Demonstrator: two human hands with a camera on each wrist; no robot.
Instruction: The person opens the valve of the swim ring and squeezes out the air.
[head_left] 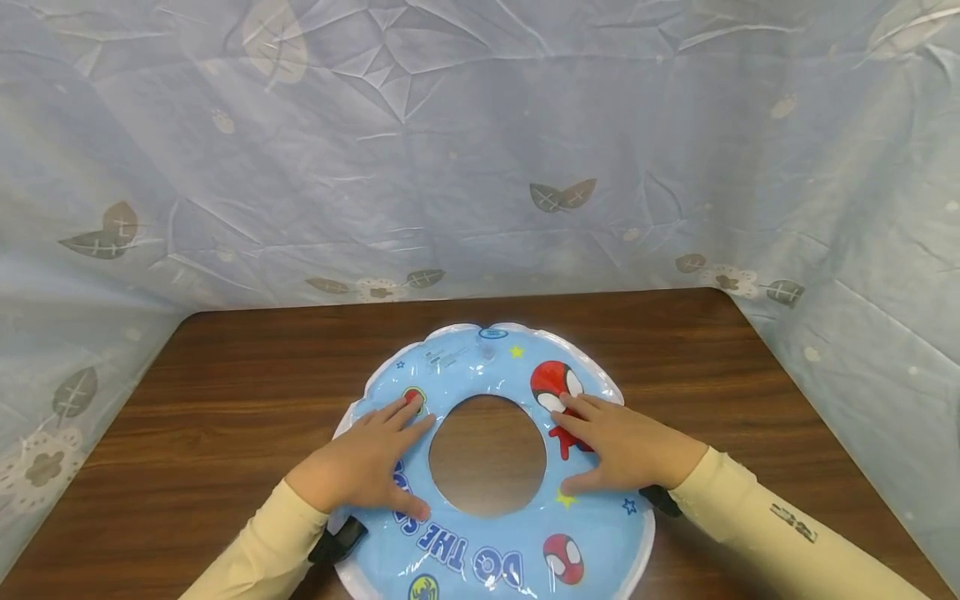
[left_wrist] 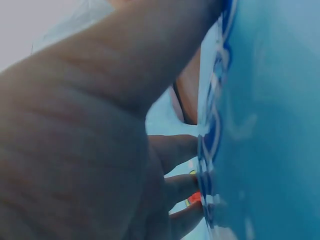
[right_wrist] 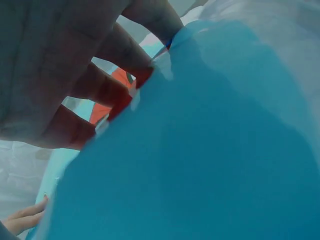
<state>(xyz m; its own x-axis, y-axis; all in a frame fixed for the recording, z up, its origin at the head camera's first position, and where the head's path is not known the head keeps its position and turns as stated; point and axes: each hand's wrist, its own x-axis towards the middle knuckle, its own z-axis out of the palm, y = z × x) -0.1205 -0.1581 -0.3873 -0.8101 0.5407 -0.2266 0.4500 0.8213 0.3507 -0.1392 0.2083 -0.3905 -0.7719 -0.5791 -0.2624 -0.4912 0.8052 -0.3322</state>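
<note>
A light-blue inflatable swim ring (head_left: 487, 367) with white edges lies on the wooden table, printed with red masked heads, stars and blue lettering. My left hand (head_left: 367, 458) rests spread on its left side, thumb near the lettering. On the right side my right hand (head_left: 622, 442) lies with fingers apart over the red cartoon figure. In the left wrist view, the left fingers (left_wrist: 182, 190) touch the ring's surface (left_wrist: 270, 125). The right wrist view has the right fingertips (right_wrist: 120, 100) pressing on the blue vinyl (right_wrist: 200, 140).
The brown wooden table (head_left: 247, 375) shows through the ring's round hole and around it. Pale, leaf-patterned cloth (head_left: 450, 150) hangs behind the table and along both sides. A dark strap (head_left: 337, 540) sits at the left wrist.
</note>
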